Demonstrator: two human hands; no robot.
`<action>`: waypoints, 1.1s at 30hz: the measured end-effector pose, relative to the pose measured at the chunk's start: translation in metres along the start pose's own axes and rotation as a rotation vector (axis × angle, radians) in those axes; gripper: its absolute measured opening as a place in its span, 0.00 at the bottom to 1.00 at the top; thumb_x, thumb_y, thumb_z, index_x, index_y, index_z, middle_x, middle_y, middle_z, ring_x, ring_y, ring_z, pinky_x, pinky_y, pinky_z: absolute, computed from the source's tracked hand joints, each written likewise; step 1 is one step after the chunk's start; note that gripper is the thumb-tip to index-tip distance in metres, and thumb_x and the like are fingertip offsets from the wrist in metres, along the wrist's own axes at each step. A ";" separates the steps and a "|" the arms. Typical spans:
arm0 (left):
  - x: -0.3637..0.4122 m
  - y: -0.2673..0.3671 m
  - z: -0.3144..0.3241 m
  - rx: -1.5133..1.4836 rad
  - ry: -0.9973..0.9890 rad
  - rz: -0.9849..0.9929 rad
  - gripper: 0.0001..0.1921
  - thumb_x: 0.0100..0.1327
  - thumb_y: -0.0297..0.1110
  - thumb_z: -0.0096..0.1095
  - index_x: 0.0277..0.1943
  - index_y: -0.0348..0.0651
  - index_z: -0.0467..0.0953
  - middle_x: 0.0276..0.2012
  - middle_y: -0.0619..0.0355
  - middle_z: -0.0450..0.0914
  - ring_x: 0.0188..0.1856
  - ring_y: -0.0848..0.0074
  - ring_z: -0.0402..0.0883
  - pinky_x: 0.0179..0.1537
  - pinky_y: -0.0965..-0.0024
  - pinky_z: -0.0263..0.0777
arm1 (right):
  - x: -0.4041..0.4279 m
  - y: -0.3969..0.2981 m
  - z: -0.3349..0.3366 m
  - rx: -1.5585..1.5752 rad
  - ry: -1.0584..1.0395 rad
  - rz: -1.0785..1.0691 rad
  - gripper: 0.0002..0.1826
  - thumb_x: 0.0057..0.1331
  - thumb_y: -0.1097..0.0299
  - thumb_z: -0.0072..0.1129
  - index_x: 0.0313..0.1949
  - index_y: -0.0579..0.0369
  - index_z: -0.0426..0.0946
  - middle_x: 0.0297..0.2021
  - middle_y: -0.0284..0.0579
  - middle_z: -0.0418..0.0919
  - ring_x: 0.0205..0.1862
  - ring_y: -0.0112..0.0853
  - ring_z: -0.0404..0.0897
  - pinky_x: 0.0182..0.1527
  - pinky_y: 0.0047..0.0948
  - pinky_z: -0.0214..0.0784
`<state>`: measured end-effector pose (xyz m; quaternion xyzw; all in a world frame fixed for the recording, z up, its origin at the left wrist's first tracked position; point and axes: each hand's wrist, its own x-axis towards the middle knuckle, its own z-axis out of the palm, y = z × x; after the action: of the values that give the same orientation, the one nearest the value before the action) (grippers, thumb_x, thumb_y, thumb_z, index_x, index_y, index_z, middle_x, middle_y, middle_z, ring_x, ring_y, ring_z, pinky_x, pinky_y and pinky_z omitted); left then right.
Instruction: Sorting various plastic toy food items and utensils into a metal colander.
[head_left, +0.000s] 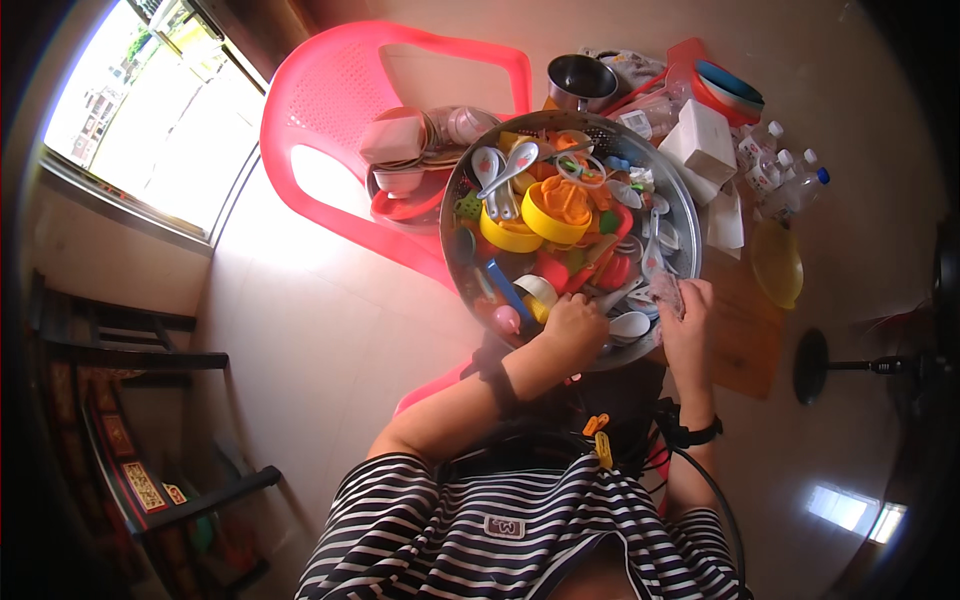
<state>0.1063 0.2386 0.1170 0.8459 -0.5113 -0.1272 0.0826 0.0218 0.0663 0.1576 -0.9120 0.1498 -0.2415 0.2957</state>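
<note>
A wide metal basin (686, 202) in front of me is heaped with utensils and plastic pieces. My left hand (576, 330) reaches over its near rim, fingers bent down among the pieces. A pale spoon handle lies by those fingertips; whether they grip it is hidden. Beside that hand rests a white spoon (628, 325). On the basin's right side, my right hand (691, 311) pinches a greyish-pink cloth (666, 294). Just above the cloth is a flowered white soup spoon (653, 244). Two yellow round containers (555, 225) holding orange pieces sit mid-heap, with more flowered spoons (510, 171) behind.
A pink plastic chair (319, 90) stands behind left, carrying stacked bowls and plates (401, 180). Behind right are a metal mug (582, 79), white boxes (705, 142), plastic bottles (787, 180) and a yellow bowl (776, 262). A dark wooden chair (142, 352) is at left.
</note>
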 end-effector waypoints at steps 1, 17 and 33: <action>0.000 0.000 0.000 -0.002 0.002 0.008 0.10 0.55 0.38 0.65 0.37 0.45 0.86 0.41 0.54 0.83 0.48 0.63 0.80 0.48 0.63 0.71 | -0.001 0.003 0.001 0.008 0.000 -0.011 0.16 0.57 0.79 0.61 0.45 0.68 0.74 0.45 0.53 0.71 0.48 0.46 0.74 0.52 0.36 0.67; -0.002 0.002 0.014 -0.042 0.121 -0.005 0.15 0.55 0.34 0.63 0.46 0.40 0.76 0.40 0.47 0.81 0.45 0.57 0.81 0.44 0.60 0.76 | -0.005 0.010 0.001 0.053 -0.040 0.003 0.16 0.57 0.81 0.61 0.46 0.68 0.73 0.46 0.50 0.70 0.48 0.42 0.74 0.52 0.32 0.67; 0.000 0.001 0.004 -0.046 0.063 -0.003 0.12 0.57 0.30 0.59 0.43 0.36 0.77 0.42 0.46 0.81 0.47 0.56 0.81 0.47 0.60 0.77 | -0.005 0.007 0.002 0.117 -0.050 0.042 0.17 0.56 0.80 0.61 0.46 0.68 0.73 0.46 0.49 0.70 0.48 0.41 0.74 0.52 0.31 0.68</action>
<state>0.1040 0.2377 0.1136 0.8482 -0.5040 -0.1124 0.1177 0.0174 0.0636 0.1504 -0.8957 0.1470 -0.2209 0.3569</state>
